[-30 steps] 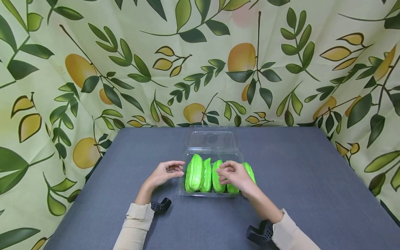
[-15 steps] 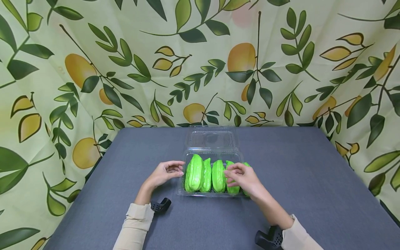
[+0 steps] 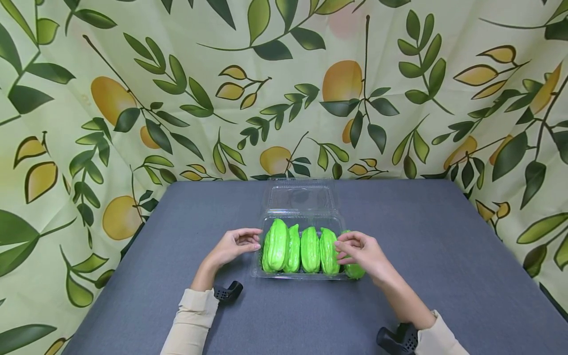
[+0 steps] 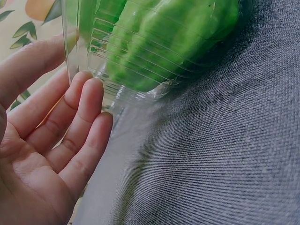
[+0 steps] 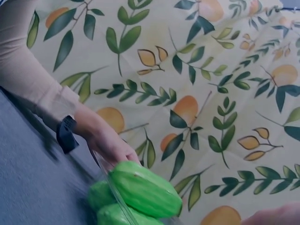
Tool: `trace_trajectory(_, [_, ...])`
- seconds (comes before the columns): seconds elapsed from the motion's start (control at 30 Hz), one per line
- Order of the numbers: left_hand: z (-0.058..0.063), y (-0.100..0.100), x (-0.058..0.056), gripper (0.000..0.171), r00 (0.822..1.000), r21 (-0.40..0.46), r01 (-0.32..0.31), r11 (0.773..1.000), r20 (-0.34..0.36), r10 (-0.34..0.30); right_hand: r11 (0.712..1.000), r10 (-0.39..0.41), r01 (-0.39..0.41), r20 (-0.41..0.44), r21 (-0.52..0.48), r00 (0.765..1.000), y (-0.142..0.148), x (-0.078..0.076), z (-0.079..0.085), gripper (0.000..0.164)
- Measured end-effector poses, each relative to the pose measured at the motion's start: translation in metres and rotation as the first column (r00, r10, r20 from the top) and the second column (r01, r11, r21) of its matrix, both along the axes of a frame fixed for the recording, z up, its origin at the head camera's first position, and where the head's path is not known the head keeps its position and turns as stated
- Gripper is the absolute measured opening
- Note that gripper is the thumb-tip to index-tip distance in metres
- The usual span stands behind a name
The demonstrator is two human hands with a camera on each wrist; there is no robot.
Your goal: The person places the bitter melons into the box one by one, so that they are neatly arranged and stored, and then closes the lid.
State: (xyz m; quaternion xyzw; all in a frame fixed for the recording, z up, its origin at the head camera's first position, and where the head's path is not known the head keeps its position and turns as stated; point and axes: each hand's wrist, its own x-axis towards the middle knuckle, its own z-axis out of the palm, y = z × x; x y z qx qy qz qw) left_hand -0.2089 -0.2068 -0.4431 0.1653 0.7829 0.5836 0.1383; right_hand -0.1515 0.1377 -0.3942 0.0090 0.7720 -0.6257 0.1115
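A clear plastic clamshell box (image 3: 293,277) stands on the table with its lid (image 3: 301,197) folded back. Several bright green ridged fruits (image 3: 310,250), which look like star fruit, lie side by side in it. Another green fruit (image 3: 355,271) sits at the box's right end, partly covered by my right hand (image 3: 364,254). That hand hovers with its fingers loosely bent, the fingertips close to the rightmost fruits. At the opposite end, my left hand (image 3: 235,244) keeps its relaxed fingers against the box's side. The left wrist view shows its fingertips (image 4: 96,89) right at the ribbed plastic wall (image 4: 93,42).
The grey cloth-covered table (image 3: 199,207) extends around the box. Behind it hangs a cream curtain (image 3: 288,98) printed with leaves and orange fruit. A black wrist camera (image 3: 228,292) is strapped on the left wrist, another black camera (image 3: 399,340) on the right.
My right hand has moved to the right across the box, uncovering the fruits in the middle and the lower end of the rightmost one. My left hand has stayed in place.
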Motion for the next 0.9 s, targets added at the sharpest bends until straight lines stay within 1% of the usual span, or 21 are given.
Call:
trace_trajectory(0.23, [0.000, 0.000, 0.000, 0.047, 1.000, -0.002, -0.002, 1.000, -0.003, 0.002, 0.999, 0.007, -0.007, -0.008, 0.031, 1.000, 0.015, -0.004, -0.002, 0.039])
trace_trajectory(0.47, [-0.001, -0.001, 0.000, 0.047, 1.000, 0.003, 0.004, 1.000, -0.008, -0.004, 0.999, 0.043, -0.042, -0.039, 0.034, 0.998, 0.026, -0.007, -0.004, 0.043])
trace_trajectory(0.63, [-0.002, -0.001, 0.000, 0.047, 1.000, 0.011, 0.011, 1.000, -0.017, -0.011, 0.999, 0.012, -0.011, -0.030, 0.053, 0.999, 0.033, -0.010, -0.007, 0.042])
trace_trajectory(0.9, [-0.004, -0.001, -0.001, 0.047, 1.000, 0.016, 0.012, 1.000, -0.026, -0.011, 0.992, -0.044, 0.046, -0.020, 0.114, 0.999, 0.043, -0.015, -0.013, 0.044])
